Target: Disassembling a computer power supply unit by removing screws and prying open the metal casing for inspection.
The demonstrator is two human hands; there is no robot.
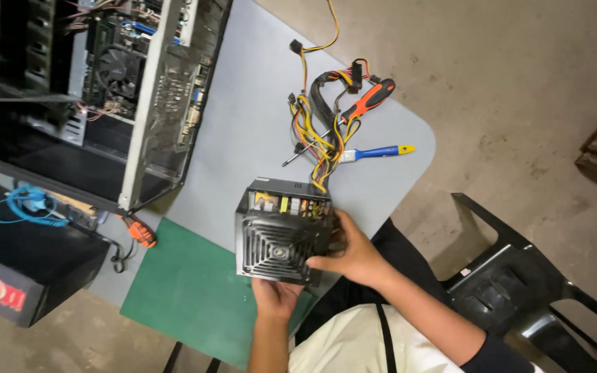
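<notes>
A black computer power supply box [281, 231] with a fan grille facing me is held over the grey table [243, 131]. My left hand [274, 297] supports it from underneath at its near edge. My right hand [347, 252] grips its right side. A bundle of yellow, black and red cables [323, 131] runs from its far side across the table.
An open computer case [98, 90] lies at the far left. A red-and-black screwdriver [361, 107] and a blue-and-yellow brush [378, 152] lie among the cables. A green mat [188, 290], an orange-handled tool [139, 231], a black box [22, 269] and a black chair [519, 276] are nearby.
</notes>
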